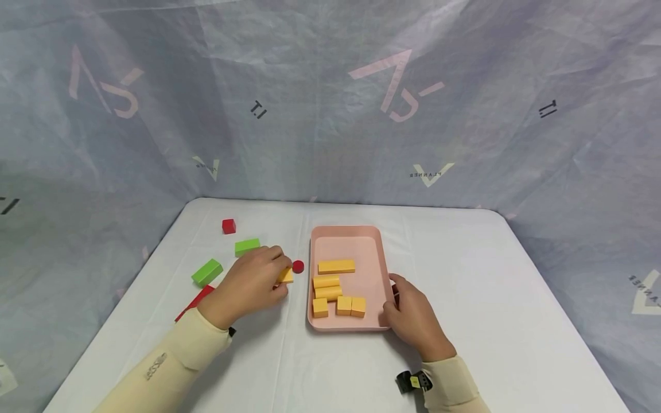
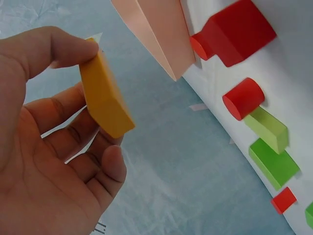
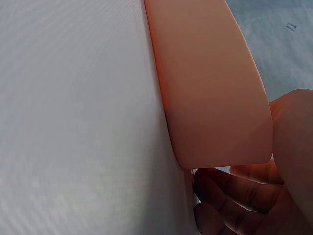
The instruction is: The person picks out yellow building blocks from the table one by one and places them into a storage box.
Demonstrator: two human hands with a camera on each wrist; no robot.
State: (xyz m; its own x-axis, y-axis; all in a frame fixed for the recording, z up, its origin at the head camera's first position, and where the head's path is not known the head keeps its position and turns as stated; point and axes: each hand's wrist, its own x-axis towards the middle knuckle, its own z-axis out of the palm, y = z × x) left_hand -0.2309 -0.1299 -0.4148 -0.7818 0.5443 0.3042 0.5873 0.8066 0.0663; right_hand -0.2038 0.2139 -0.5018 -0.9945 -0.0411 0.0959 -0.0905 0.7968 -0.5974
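Between thumb and fingers my left hand pinches a yellow block, raised above the table just left of the pink tray. My right hand grips the near right side of the pink tray, thumb over its rim and fingers curled along the outside wall. Inside the tray lie yellow pieces: a long bar, two cylinders side by side with a cylinder at the back, and several cubes along the front, among them a cube in the left corner.
Left of the tray lie a red cylinder, a green block, another green block, a red cube and a red piece partly behind the left forearm. Grey printed cloth surrounds the white table.
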